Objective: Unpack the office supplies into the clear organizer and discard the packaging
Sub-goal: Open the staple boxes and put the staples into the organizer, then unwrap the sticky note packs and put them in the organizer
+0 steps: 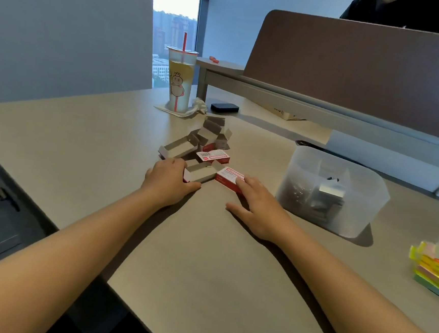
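Observation:
Several small red-and-white cardboard boxes lie in a loose pile [210, 139] in the middle of the desk, most of them opened and empty. My left hand [169, 180] rests on an opened empty box [199, 171], fingers curled over its near end. My right hand [257, 207] lies flat with its fingertips on a closed red box [228, 177]. Another closed red box [212, 156] sits just behind. The clear organizer [333, 192] stands to the right of my right hand and holds dark metal clips and a silvery block.
A drink cup with a red straw [180, 80] stands on a napkin behind the pile, with a black case [224, 107] next to it. Colourful sticky notes [435, 267] lie at the right edge. A desk divider [354, 72] runs along the back; a person stands beyond it.

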